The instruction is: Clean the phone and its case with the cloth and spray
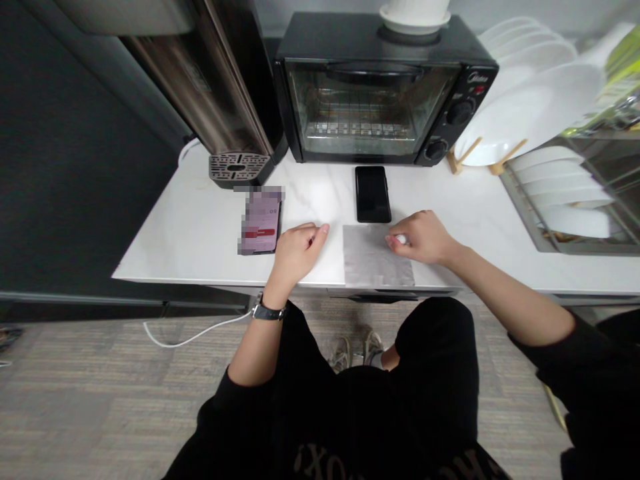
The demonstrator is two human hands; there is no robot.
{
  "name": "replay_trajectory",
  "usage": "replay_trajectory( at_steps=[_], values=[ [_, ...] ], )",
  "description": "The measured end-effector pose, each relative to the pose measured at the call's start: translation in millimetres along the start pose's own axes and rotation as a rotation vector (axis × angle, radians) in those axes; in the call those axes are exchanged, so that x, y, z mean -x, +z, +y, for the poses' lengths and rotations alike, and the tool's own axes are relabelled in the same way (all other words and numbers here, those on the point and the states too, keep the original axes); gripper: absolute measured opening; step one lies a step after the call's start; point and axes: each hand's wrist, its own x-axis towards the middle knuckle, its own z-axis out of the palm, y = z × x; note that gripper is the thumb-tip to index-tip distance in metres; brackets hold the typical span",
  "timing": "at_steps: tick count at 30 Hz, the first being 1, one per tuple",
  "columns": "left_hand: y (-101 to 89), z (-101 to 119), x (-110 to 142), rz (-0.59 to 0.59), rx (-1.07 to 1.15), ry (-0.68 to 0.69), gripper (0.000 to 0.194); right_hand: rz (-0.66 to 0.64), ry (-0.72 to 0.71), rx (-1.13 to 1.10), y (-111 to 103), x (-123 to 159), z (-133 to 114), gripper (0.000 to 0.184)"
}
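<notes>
A square sheet of grey foil (376, 257) lies flat on the white counter (200, 240), near its front edge. My right hand (423, 238) rests on the sheet's right side with fingers curled, pinching something small and white that I cannot name. My left hand (297, 253) sits on the counter just left of the sheet, fingers loosely curled, thumb and forefinger close together, nothing visible in it. A watch is on that wrist.
A black phone (373, 193) lies behind the foil, and a second phone (261, 222) with a lit screen lies left. A black toaster oven (380, 93) stands at the back, a water dispenser (220, 87) to its left, racks of white plates (545, 113) to the right.
</notes>
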Motion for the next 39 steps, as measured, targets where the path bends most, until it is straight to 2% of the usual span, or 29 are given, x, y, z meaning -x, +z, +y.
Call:
replay_trajectory(
  at_steps=[4,14,18,24,26,28,31,35,39],
  values=[
    [-0.5,0.7,-0.1,0.0,-0.016,-0.001,0.055,0.024,-0.009,-0.053,0.3,-0.3,-0.4,0.05],
    [0.2,0.4,0.8,0.0,-0.026,-0.003,0.055,0.029,-0.015,-0.02,-1.5,1.0,-1.9,0.047],
    [0.8,-1.6,0.2,-0.002,-0.01,-0.009,0.054,0.041,-0.015,-0.033,-1.4,1.4,0.7,0.051],
    [-3.1,-0.1,1.3,0.038,0.044,0.027,0.044,0.108,0.118,-0.108,-3.0,11.7,1.6,0.063],
    [-5.8,12.8,7.0,0.062,0.077,0.072,0.033,0.139,0.154,-0.161,-4.3,23.7,-4.2,0.071],
    [-7.7,34.1,15.7,0.022,0.097,0.169,0.026,0.163,0.155,-0.206,-3.4,38.9,-14.7,0.076],
    [-7.3,73.3,28.5,-0.047,0.061,0.335,0.029,0.19,0.094,-0.308,1.4,61.6,-35.6,0.08],
    [-0.8,112.6,33.9,-0.156,-0.16,0.521,0.029,0.19,0.027,-0.457,8.4,80.5,-56.9,0.081],
    [10.4,130.1,32.4,-0.207,-0.371,0.624,0.023,0.204,0.071,-0.502,13.7,87.2,-64.4,0.074]
  ],
)
